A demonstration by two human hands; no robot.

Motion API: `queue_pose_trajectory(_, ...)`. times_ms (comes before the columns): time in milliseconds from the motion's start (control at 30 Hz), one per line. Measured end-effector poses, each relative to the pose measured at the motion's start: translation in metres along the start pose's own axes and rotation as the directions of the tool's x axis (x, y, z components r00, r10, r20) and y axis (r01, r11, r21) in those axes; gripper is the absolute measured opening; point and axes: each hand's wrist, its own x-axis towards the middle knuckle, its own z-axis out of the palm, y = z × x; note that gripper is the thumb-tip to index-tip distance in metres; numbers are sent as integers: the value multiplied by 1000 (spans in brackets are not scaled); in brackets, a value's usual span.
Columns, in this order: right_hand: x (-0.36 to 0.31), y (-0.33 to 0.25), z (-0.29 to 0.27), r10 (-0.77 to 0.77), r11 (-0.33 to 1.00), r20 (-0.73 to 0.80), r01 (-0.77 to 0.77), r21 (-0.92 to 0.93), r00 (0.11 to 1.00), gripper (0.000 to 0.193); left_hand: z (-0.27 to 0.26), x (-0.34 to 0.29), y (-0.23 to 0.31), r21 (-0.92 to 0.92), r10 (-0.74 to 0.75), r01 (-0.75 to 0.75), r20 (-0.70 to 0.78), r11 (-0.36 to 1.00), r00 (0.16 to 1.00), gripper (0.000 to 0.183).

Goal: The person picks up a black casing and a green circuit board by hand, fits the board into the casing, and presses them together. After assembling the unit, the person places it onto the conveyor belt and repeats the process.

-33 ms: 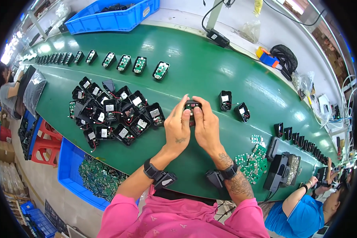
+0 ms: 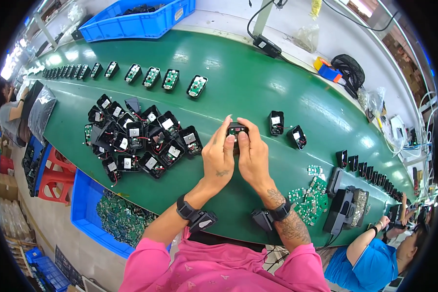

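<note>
Head view, from the bottom edge upward: pink sleeves lead to forearms wearing dark wrist devices, and the left hand (image 2: 218, 158) and right hand (image 2: 254, 158) meet at the centre of the frame, together grasping a small black housing (image 2: 237, 130) with a green board showing inside, both thumbs over its face. At lower left, a blue bin (image 2: 84, 207) contains many green boards (image 2: 124, 216); at lower right, loose boards (image 2: 310, 198) lie on the green table (image 2: 258, 87), near a co-worker in a blue shirt (image 2: 367, 265). Left of the hands spreads a heap of black housings (image 2: 135, 132) with red wires; just right of centre stand two more housings (image 2: 277, 123). Farther off, a row of board-filled housings (image 2: 171, 79) runs to the upper left, another row (image 2: 370, 173) curves along the right, and a blue tray (image 2: 131, 33) sits at the top left.
</note>
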Motion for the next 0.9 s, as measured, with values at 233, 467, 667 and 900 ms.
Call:
queue_pose_trajectory(233,-17,3,1,-290,957,-87,290,-10,953,35,-6,-3,9,-64,59,-59,2,996,998,33)
queue_pose_trajectory(467,-7,-2,6,-178,984,-119,176,-28,977,32,-5,0,1,-114,-90,99,82,989,993,35)
queue_pose_trajectory(667,-1,-2,0,-397,665,57,330,-670,916,47,-3,1,-2,-685,-390,562,412,464,823,65)
queue_pose_trajectory(900,-12,-13,-4,-429,716,88,397,-575,899,61,-3,5,-12,-720,-357,595,694,-357,626,55)
